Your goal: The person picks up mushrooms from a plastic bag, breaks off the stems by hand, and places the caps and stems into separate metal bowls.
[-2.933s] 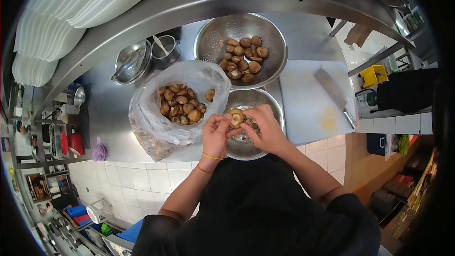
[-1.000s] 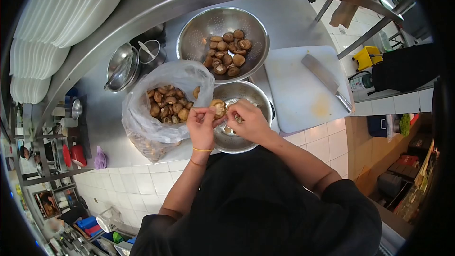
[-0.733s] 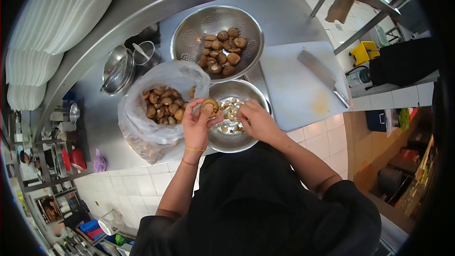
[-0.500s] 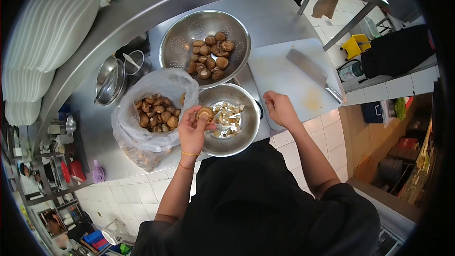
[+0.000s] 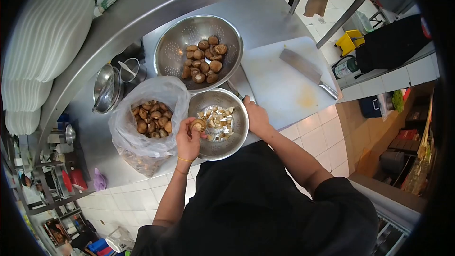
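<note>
A brown shiitake mushroom (image 5: 197, 124) is pinched in the fingers of my left hand (image 5: 188, 141), with its pale underside showing. It is over the left side of a small metal colander (image 5: 215, 154) that holds cut mushroom stems (image 5: 221, 122). My right hand (image 5: 258, 117) is at the colander's right side, beside the cutting board, fingers curled around something dark that I cannot make out. To the left of my left hand, a clear plastic bag (image 5: 122, 128) stands open, full of whole shiitake mushrooms (image 5: 152, 117). Behind, a larger colander (image 5: 166, 50) contains several more mushrooms (image 5: 204, 57).
A white cutting board (image 5: 270, 76) lies to the right with a cleaver (image 5: 303, 68) on it. Metal bowls (image 5: 105, 85) and a metal cup (image 5: 135, 73) stand at the left. A steel shelf (image 5: 156, 7) bearing stacked white plates (image 5: 52, 23) overhangs the counter.
My right hand has moved left and down from above the cutting board's edge to the small colander's side, closing on something dark there. My left hand still holds the mushroom. The view has shifted slightly.
</note>
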The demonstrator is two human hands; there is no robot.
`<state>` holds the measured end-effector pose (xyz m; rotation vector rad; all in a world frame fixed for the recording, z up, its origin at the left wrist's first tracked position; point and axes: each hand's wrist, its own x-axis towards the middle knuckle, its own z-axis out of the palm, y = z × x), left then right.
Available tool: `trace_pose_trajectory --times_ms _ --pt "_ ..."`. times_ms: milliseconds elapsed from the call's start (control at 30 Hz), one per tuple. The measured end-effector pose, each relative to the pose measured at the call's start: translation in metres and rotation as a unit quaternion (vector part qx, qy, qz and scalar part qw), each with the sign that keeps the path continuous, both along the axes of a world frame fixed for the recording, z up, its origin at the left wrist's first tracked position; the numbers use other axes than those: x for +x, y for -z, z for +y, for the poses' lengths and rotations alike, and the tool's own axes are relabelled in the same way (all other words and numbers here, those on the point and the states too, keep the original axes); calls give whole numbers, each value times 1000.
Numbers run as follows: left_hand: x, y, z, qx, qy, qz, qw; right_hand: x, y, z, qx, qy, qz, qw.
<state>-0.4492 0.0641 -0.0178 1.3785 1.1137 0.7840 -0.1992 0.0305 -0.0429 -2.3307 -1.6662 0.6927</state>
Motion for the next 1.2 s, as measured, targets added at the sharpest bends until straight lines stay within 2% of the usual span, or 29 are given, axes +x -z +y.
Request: trace_pose_trajectory --times_ms 100,167,233,300,333,367,400,433,533,600,667,733,800,967,1000,1033,1067,1133,1200 --pt "1 1 1 -4 10 3 1000 6 -10 -3 -38 -27 -12 999" --pt "6 0 2 -26 15 -29 999 17 -43 -14 -69 -30 -55 996" --pt "14 -6 4 -55 4 -63 997 38 -67 -26 -68 15 -60 996" --pt "21 -17 6 -106 -7 -125 986 75 -71 -46 69 -3 -26 997" --pt "25 -23 7 -107 -13 -126 986 89 -73 -55 67 -8 -26 997" --pt "29 -28 7 -125 -27 -155 980 102 -76 -65 94 27 165 981" --pt "33 -30 8 -142 -42 -186 971 106 -80 -71 116 63 349 928" --pt "35 -30 9 -141 -47 -191 970 104 -83 -75 114 56 346 930" --pt "40 -34 8 -124 -23 -213 969 76 -95 -91 32 34 481 875" --pt "44 -44 7 -147 -46 -222 963 56 -90 -97 -2 13 498 867" --pt "46 -48 4 -143 -52 -220 963 46 -97 -95 -61 -51 457 886" --pt "47 -53 0 -144 -61 -215 964 35 -100 -88 -80 -69 453 885" --pt "50 -58 -4 -116 -65 -217 967 23 -101 -83 -75 -54 521 849" --pt "52 -63 17 -59 -69 -240 966 7 -91 -60 -24 -77 547 833" --pt "53 -67 27 -35 -68 -255 964 4 -97 -50 -9 -67 573 817" --pt "55 -72 40 -6 -76 -214 974 2 -101 -40 6 -56 598 799" --pt "57 -74 53 -3 -76 -214 974 0 -100 -30 8 -59 598 799" --pt "63 -77 81 -12 -77 -210 975 -1 -101 -5 39 -45 550 833" --pt "67 -75 110 -21 -72 -228 971 0 -112 14 36 -34 545 837"
